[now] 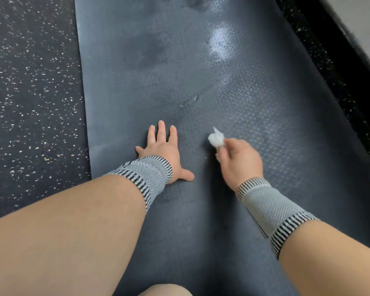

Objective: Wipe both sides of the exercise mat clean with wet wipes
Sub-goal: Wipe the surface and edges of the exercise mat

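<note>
On the speckled floor (pixel 30 86) lies the dark grey exercise mat (pixel 158 60), stretching away from the person, with a wet sheen toward its far right. From the head view, the left hand (pixel 163 150) presses flat on the mat, fingers spread. Just beside it to the right, the right hand (pixel 239 159) pinches a crumpled white wet wipe (pixel 215 139) in its curled fingers, the wipe sticking out ahead of the fingertips over the mat. Grey knitted bands wrap both wrists.

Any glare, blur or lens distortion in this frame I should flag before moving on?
Head view: a bright glare patch sits on the wet sheen of the mat at upper right; the right hand and its wet wipe are softly motion-blurred, the left hand sharper; wide-angle distortion bows the mat's edges and enlarges the forearms.
</note>
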Available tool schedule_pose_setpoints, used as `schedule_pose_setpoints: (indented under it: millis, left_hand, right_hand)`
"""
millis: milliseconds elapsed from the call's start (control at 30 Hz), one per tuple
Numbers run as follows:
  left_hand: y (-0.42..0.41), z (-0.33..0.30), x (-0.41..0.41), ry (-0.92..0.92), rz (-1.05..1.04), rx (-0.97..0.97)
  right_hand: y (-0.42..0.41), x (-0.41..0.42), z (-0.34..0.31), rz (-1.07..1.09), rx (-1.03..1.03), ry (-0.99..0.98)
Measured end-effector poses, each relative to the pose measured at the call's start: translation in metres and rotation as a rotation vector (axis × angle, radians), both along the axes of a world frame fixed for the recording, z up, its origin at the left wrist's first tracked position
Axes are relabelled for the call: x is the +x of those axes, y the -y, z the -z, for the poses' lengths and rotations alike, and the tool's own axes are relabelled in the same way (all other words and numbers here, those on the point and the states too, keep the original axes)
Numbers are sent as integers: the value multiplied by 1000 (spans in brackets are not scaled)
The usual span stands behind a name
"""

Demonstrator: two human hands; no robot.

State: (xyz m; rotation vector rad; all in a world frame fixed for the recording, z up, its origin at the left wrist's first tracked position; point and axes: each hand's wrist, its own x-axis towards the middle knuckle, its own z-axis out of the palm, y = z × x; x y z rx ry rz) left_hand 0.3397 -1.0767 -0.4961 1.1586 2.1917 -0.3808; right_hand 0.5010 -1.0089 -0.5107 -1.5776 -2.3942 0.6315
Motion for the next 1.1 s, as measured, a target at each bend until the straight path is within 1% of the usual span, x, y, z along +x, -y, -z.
schedule_pose_setpoints:
  millis: [33, 100, 167, 233, 333, 500, 567, 633, 667, 733, 767, 800, 833, 900, 933, 1000, 1067, 1100]
  left_hand:
    - [0, 0, 0, 1, 0, -6]
    - [-1, -1, 0, 6, 0, -13]
    - [-1, -1, 0, 8, -2, -12]
    - [0, -1, 1, 9, -4, -4]
    - [0, -1, 1, 12, -2, 6]
    - [-1, -2, 0, 15, -4, -6]
    - [-1, -2, 1, 15, -3, -9]
    - [-1, -3, 2, 17, 1, -6]
    - [-1, -2, 1, 17, 2, -3]
    - [-1, -2, 1, 19, 1, -8]
    - [-1, -2, 0, 18, -1, -14]
    - [-1, -1, 0, 17, -1, -19]
    - [-1, -1, 0, 17, 0, -23]
    - [-1, 0, 0, 18, 0, -24]
    - [-1, 0, 0, 18, -1, -25]
    - [-2, -1, 0, 13, 0, -26]
    - [-3, 0, 0, 12, 4, -29]
    - [-3, 0, 0, 12, 6, -29]
  right_hand:
    - [-5, 4, -1, 64, 3, 11]
    - [-6, 9, -3, 103, 47, 20]
    - [0, 8, -5, 22, 103, -35]
    - [8, 2, -5, -134, 127, -60]
    - [13, -5, 0, -337, 106, 89]
    - [10, -10, 1, -383, 95, 226]
    - [6, -15, -1, -376, 55, 272]
    - [0, -16, -5, -286, -69, 165]
    - [-5, -15, -7, -196, -175, 48]
    - [-16, -10, -14, 37, -426, -270]
    - [-20, -7, -17, 116, -498, -348]
    - [-24, -5, -19, 140, -518, -318]
    - [-28, -4, -18, 119, -479, -203]
    - [-35, -3, -13, 18, -251, 88]
    - [-36, -3, -10, -9, -147, 154]
    - [-35, 0, -5, 15, -13, 172]
    - [-32, 5, -7, 73, 143, 45]
    - [-29, 6, -8, 45, 251, -35]
